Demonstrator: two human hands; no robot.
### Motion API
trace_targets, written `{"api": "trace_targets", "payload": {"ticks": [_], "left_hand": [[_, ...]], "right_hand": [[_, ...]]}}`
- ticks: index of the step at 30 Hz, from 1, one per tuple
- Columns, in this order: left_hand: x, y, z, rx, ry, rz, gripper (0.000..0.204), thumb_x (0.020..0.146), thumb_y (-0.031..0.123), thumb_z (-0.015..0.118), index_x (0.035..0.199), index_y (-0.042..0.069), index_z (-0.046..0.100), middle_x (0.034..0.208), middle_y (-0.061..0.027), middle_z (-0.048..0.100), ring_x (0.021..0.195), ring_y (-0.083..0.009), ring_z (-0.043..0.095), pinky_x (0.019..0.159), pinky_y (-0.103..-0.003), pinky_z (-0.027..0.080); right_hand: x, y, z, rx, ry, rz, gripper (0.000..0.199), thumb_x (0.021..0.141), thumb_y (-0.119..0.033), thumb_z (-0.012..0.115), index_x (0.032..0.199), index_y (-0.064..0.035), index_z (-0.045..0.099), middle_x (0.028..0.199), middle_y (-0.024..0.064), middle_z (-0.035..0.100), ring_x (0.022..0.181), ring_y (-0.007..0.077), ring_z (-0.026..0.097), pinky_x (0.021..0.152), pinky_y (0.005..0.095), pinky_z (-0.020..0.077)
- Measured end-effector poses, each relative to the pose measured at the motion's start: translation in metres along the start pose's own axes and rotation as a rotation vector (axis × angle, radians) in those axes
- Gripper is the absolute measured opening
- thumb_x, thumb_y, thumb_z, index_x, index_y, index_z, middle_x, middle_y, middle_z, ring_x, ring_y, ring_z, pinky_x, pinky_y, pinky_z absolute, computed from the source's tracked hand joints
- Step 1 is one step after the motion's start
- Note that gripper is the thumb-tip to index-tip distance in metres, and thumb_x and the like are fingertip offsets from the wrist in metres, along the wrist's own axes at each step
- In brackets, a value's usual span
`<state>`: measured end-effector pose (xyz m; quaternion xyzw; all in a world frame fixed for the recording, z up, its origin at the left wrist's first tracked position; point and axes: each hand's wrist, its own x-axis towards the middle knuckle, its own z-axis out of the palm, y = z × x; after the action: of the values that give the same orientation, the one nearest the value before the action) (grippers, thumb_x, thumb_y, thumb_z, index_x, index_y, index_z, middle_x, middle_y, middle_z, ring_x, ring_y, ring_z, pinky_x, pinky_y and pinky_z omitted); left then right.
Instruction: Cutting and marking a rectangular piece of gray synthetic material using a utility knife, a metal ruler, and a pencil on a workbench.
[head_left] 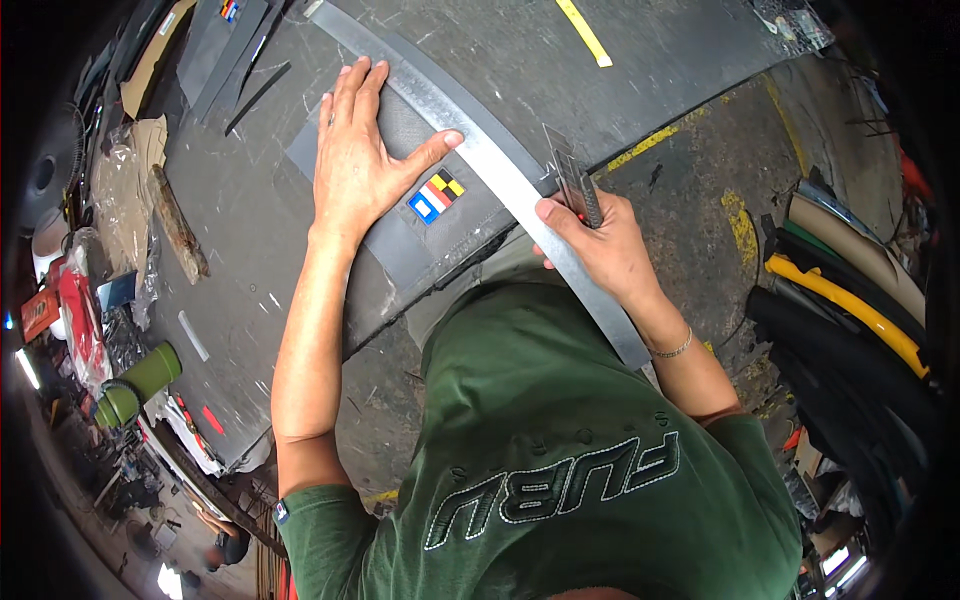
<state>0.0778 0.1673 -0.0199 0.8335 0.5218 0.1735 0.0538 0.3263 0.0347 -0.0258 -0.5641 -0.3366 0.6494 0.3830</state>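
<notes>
Head view: your left hand lies flat, fingers spread open, pressing down on a dark grey sheet and on the long metal ruler that crosses it. Your thumb reaches out toward 3 o'clock and rests on the ruler's edge. The ruler runs as a pale steel strip from about 11 o'clock near the top of the table down toward 5 o'clock, passing under your right hand and out past the table's edge over your green shirt.

Your right hand is closed around a utility knife, gripping its ribbed metal body. The knife points up toward 11 o'clock and sits right against the ruler's outer edge, just beside the corner of the grey sheet. A thin bracelet circles that wrist.

The grey sheet lies at the centre of the table, close to its near edge, and carries a small patch of coloured squares just at 5 o'clock from your left thumb. A yellow strip lies on the table at 12 o'clock. At 9 o'clock sit crumpled clear plastic and a rough brown piece of wood; at 8 o'clock lie two green cylinders. Off at 3 o'clock, rolls of dark and yellow material are stacked on the floor.
</notes>
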Motion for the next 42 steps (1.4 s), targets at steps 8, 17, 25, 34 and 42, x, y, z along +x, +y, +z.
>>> {"api": "trace_targets", "payload": {"ticks": [8, 17, 25, 34, 42], "left_hand": [[0.000, 0.000, -0.001, -0.017, -0.012, -0.012, 0.116, 0.071, 0.075, 0.080, 0.150, -0.002, 0.047, 0.161, -0.0251, 0.039, 0.154, -0.0363, 0.032, 0.128, -0.051, 0.020], [0.000, -0.002, 0.000, -0.011, -0.017, -0.013, 0.116, 0.070, 0.074, 0.081, 0.152, -0.001, 0.045, 0.162, -0.0242, 0.038, 0.154, -0.0357, 0.032, 0.129, -0.050, 0.019], [-0.001, 0.001, -0.001, -0.007, 0.009, -0.002, 0.109, 0.072, 0.068, 0.083, 0.151, 0.002, 0.047, 0.161, -0.0232, 0.041, 0.151, -0.0366, 0.037, 0.128, -0.051, 0.021], [0.000, 0.000, 0.000, -0.015, -0.012, -0.027, 0.116, 0.068, 0.074, 0.082, 0.151, 0.000, 0.047, 0.161, -0.0235, 0.040, 0.154, -0.0345, 0.033, 0.129, -0.050, 0.020], [0.001, -0.001, 0.001, -0.004, -0.007, -0.019, 0.116, 0.067, 0.073, 0.083, 0.150, 0.000, 0.047, 0.160, -0.0234, 0.041, 0.153, -0.0351, 0.034, 0.128, -0.051, 0.021]], "right_hand": [[0.005, 0.009, -0.003, -0.213, 0.111, -0.128, 0.031, 0.095, -0.029, 0.078, 0.090, 0.0006, 0.072, 0.069, 0.0007, 0.066, 0.062, 0.0070, 0.060, 0.056, 0.0264, 0.0472], [0.005, 0.005, -0.002, -0.236, 0.132, -0.127, 0.036, 0.092, -0.033, 0.080, 0.089, 0.0016, 0.072, 0.069, -0.0043, 0.057, 0.067, 0.0052, 0.050, 0.060, 0.0270, 0.0425], [0.005, 0.005, -0.003, -0.226, 0.118, -0.153, 0.037, 0.093, -0.035, 0.079, 0.086, 0.0013, 0.071, 0.068, -0.0047, 0.054, 0.067, 0.0054, 0.048, 0.058, 0.0279, 0.0397], [0.004, 0.001, -0.003, -0.248, 0.107, -0.128, 0.037, 0.094, -0.034, 0.078, 0.085, 0.0016, 0.071, 0.069, -0.0054, 0.052, 0.067, 0.0054, 0.045, 0.058, 0.0286, 0.0375], [0.006, 0.006, -0.005, -0.228, 0.097, -0.140, 0.032, 0.095, -0.030, 0.077, 0.090, 0.0015, 0.073, 0.072, -0.0053, 0.056, 0.070, 0.0049, 0.047, 0.060, 0.0273, 0.0389]]}}
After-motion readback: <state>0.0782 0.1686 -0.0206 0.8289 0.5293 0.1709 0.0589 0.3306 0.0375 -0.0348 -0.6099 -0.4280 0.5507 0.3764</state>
